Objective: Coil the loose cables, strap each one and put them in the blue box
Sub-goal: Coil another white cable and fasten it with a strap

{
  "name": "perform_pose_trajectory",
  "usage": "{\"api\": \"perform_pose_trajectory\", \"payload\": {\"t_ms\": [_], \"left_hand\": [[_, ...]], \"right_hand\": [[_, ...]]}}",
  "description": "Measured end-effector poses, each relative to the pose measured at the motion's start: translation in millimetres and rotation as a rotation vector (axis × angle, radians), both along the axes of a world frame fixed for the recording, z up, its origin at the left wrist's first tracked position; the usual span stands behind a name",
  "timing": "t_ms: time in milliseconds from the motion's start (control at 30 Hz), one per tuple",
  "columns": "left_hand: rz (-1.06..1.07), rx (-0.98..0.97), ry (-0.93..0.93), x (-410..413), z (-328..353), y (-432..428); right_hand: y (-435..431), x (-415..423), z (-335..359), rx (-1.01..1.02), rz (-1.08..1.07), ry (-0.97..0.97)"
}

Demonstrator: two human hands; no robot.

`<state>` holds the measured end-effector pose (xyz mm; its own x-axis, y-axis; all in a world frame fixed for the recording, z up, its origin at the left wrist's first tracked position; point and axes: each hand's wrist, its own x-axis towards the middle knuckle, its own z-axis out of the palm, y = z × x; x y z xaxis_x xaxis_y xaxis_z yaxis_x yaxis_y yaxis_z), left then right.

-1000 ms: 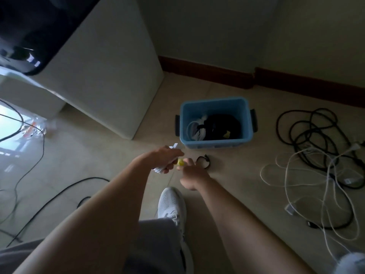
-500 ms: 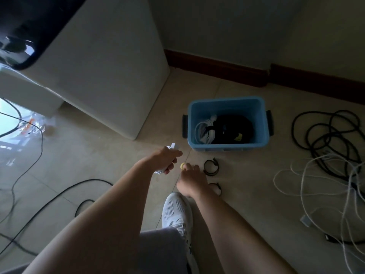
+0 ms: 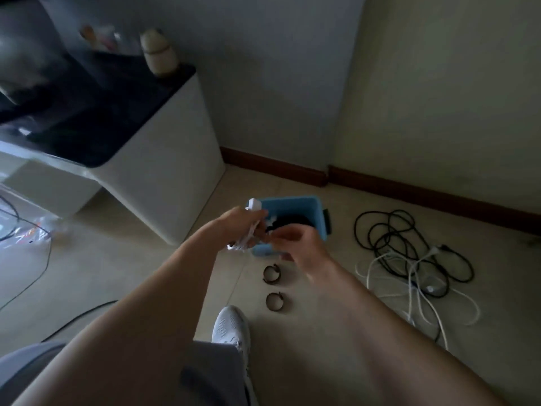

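My left hand [image 3: 243, 227] grips a coiled white cable [image 3: 248, 241] in front of the blue box [image 3: 317, 212]; the cable's white plug [image 3: 254, 204] sticks up above my fist. My right hand [image 3: 295, 247] is raised right beside the bundle with its fingers curled toward it. Blur hides whether it pinches anything. Dark coiled cables lie inside the box. Two black strap rings [image 3: 271, 273] [image 3: 275, 301] lie on the floor below my hands. A loose black cable [image 3: 389, 230] and a loose white cable [image 3: 415, 291] are tangled on the floor to the right.
A white cabinet [image 3: 164, 177] with a dark top stands left of the box. My white shoe [image 3: 229, 325] is planted just below the straps. A thin black cord [image 3: 73, 319] runs over the floor at left. Walls with brown skirting close off the back.
Both hands rose from the floor to in front of the box, the left still carrying the white coil. My right hand left the spot by the straps. The view tilted upward.
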<state>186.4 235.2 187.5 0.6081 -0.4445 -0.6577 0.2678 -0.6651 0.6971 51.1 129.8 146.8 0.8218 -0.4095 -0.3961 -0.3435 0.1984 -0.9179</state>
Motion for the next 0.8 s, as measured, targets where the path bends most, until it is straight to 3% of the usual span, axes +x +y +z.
{"api": "perform_pose_trajectory", "payload": {"t_ms": [133,267,400,633,800], "left_hand": [[-0.022,-0.144,-0.174,-36,71,-19],[-0.026,-0.333,-0.219,-72,125,-38],[0.003,-0.389,-0.319,-105,161,-59],[-0.13,-0.432,-0.346,-134,182,-80],[-0.102,-0.561,-0.199,-138,167,-93]], "right_hand": [[-25,-30,83,0.119,-0.094,-0.134],[-38,-58,149,0.118,-0.126,-0.227],[-54,-82,196,0.054,-0.116,-0.233],[-88,-113,214,0.064,-0.204,-0.25],[-102,-119,197,0.137,-0.244,-0.233]]}}
